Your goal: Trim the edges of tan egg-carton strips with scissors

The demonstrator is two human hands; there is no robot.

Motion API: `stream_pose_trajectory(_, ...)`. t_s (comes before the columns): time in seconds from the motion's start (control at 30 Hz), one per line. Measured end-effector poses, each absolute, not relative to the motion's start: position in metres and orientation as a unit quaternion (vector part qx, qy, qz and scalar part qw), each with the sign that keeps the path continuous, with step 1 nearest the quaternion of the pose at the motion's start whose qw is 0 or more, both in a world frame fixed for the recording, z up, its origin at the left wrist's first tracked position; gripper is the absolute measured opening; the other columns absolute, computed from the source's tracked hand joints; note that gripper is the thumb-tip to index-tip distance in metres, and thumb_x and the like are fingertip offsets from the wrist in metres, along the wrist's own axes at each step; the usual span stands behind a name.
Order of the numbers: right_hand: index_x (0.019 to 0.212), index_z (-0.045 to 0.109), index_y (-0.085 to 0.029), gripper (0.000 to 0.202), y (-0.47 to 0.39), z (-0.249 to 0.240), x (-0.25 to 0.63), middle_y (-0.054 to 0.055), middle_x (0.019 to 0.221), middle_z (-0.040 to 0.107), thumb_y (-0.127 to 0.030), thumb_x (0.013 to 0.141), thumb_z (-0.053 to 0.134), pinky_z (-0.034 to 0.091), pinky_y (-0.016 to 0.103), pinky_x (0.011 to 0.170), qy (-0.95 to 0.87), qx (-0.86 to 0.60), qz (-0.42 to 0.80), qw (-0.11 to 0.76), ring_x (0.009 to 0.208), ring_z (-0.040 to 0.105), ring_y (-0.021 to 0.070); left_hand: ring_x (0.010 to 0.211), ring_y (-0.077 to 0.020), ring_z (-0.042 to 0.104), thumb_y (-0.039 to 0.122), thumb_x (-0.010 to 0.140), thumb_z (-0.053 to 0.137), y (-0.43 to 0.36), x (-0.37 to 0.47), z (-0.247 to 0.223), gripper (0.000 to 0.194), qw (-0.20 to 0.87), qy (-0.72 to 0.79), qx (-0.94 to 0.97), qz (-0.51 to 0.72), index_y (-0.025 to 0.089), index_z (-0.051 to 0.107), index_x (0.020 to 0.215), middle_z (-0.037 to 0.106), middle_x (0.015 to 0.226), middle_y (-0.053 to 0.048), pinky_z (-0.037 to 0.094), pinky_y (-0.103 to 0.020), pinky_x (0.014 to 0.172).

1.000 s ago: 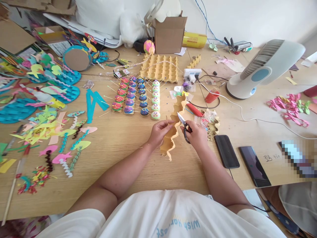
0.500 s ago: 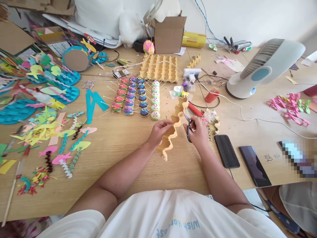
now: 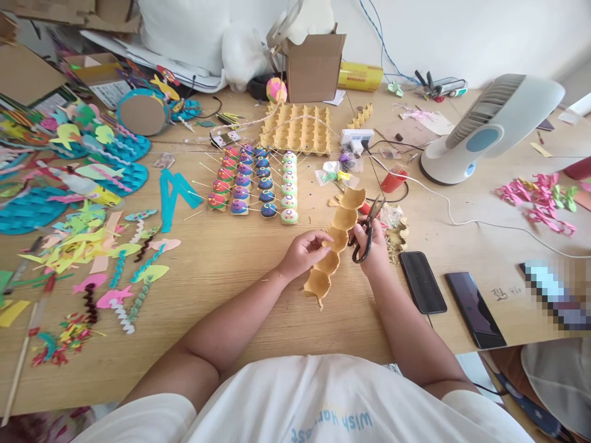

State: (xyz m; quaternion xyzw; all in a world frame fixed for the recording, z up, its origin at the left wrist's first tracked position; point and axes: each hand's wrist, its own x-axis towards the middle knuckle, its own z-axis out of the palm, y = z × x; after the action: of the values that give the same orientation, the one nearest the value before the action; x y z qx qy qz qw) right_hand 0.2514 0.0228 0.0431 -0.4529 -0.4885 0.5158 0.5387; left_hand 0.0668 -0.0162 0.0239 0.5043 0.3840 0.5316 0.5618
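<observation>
My left hand [image 3: 305,253] pinches the left edge of a strip of yellow egg carton [image 3: 346,218], a single row of cups held slantwise above the table. In my right hand [image 3: 375,249] is a pair of scissors [image 3: 364,241] with black handles, the blades pointing up and away. That hand is by the strip's right edge; whether its fingers touch the strip I cannot tell. Beyond the strip stand rows of painted carton caterpillars: red [image 3: 221,181], purple [image 3: 241,191], blue [image 3: 266,191] and pale green [image 3: 289,191].
A whole egg tray [image 3: 298,126] lies farther back. Paper fish and scraps [image 3: 92,246] cover the left side. To the right are a white fan [image 3: 484,135], a phone [image 3: 423,282], another dark phone [image 3: 475,309], a red cup [image 3: 394,179] and a white cable [image 3: 443,197].
The carton strip has been turned so that its cups face up toward me. My right hand's scissors have swung from pointing at the strip to pointing up and right, away from it.
</observation>
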Motion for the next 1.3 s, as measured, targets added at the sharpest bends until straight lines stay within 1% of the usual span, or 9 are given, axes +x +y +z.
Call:
stream_pose_trajectory(0.13,0.102,0.055,-0.028,0.045,0.021,0.046,0.249,-0.007,0.074,0.059,-0.05,0.075,0.083,0.047,0.023,0.06,-0.396,-0.437,0.594,0.548,0.066,0.059,0.0106,0.068,-0.0092,0.055,0.028,0.079,0.081,-0.018,0.067,0.027,0.041,0.589,0.357,0.487,0.537,0.022,0.055,0.111,0.058,0.077,0.005,0.041,-0.022,0.064)
stream_pose_trajectory(0.3,0.105,0.055,-0.029,0.043,0.021,0.042,0.247,-0.005,0.087,0.063,-0.048,0.077,0.083,0.049,0.023,0.059,-0.355,-0.411,0.652,0.529,0.07,0.061,0.0106,0.07,-0.0105,0.055,0.042,0.082,0.08,-0.014,0.066,0.028,0.062,0.647,0.323,0.432,0.538,0.023,0.048,0.132,0.058,0.078,0.005,0.043,-0.023,0.066)
stream_pose_trajectory(0.43,0.105,0.055,-0.029,0.041,0.016,0.039,0.242,-0.004,0.089,0.063,-0.048,0.079,0.082,0.049,0.024,0.06,-0.366,-0.405,0.664,0.512,0.07,0.061,0.0109,0.087,-0.0159,0.065,0.05,0.084,0.077,-0.01,0.067,0.022,0.06,0.665,0.338,0.406,0.527,0.023,0.057,0.134,0.069,0.099,-0.003,0.05,-0.027,0.076)
stream_pose_trajectory(0.53,0.105,0.054,-0.029,0.043,0.011,0.042,0.238,-0.005,0.084,0.061,-0.047,0.078,0.082,0.051,0.025,0.063,-0.367,-0.404,0.674,0.498,0.07,0.061,0.0117,0.11,-0.0231,0.067,0.048,0.084,0.078,-0.008,0.068,0.019,0.056,0.672,0.318,0.42,0.519,0.022,0.065,0.132,0.073,0.118,-0.008,0.05,-0.033,0.094)
stream_pose_trajectory(0.63,0.106,0.053,-0.029,0.044,0.009,0.046,0.235,-0.005,0.082,0.06,-0.046,0.078,0.083,0.051,0.025,0.065,-0.37,-0.405,0.671,0.499,0.071,0.062,0.0116,0.119,-0.0272,0.067,0.046,0.082,0.079,-0.008,0.068,0.022,0.053,0.683,0.307,0.403,0.526,0.023,0.069,0.129,0.074,0.126,-0.009,0.05,-0.037,0.1)
stream_pose_trajectory(0.83,0.104,0.055,-0.028,0.046,0.011,0.047,0.237,-0.006,0.083,0.059,-0.046,0.074,0.086,0.043,0.024,0.061,-0.432,-0.428,0.609,0.509,0.069,0.06,0.0093,0.109,-0.0287,0.072,0.051,0.078,0.081,-0.014,0.065,0.04,0.061,0.71,0.319,0.34,0.528,0.02,0.07,0.129,0.077,0.119,-0.012,0.053,-0.033,0.084)
stream_pose_trajectory(1.0,0.104,0.055,-0.028,0.049,0.011,0.044,0.236,-0.006,0.078,0.059,-0.048,0.072,0.085,0.041,0.026,0.061,-0.444,-0.437,0.609,0.49,0.07,0.06,0.0119,0.1,-0.0259,0.073,0.056,0.079,0.078,-0.017,0.063,0.048,0.06,0.727,0.315,0.33,0.513,0.019,0.072,0.126,0.078,0.113,-0.012,0.052,-0.03,0.077)
stream_pose_trajectory(1.2,0.107,0.053,-0.027,0.048,0.013,0.047,0.239,-0.005,0.081,0.063,-0.052,0.076,0.081,0.042,0.027,0.064,-0.476,-0.459,0.586,0.468,0.073,0.061,0.0132,0.086,-0.0204,0.07,0.055,0.075,0.083,-0.018,0.063,0.049,0.074,0.716,0.331,0.316,0.527,0.024,0.062,0.139,0.076,0.111,-0.008,0.051,-0.028,0.069)
stream_pose_trajectory(1.3,0.107,0.052,-0.027,0.05,0.015,0.05,0.246,-0.003,0.081,0.066,-0.053,0.076,0.081,0.045,0.029,0.068,-0.539,-0.462,0.566,0.42,0.074,0.06,0.0146,0.091,-0.0222,0.071,0.062,0.077,0.079,-0.019,0.063,0.049,0.079,0.696,0.341,0.313,0.549,0.026,0.057,0.144,0.075,0.114,-0.008,0.053,-0.03,0.071)
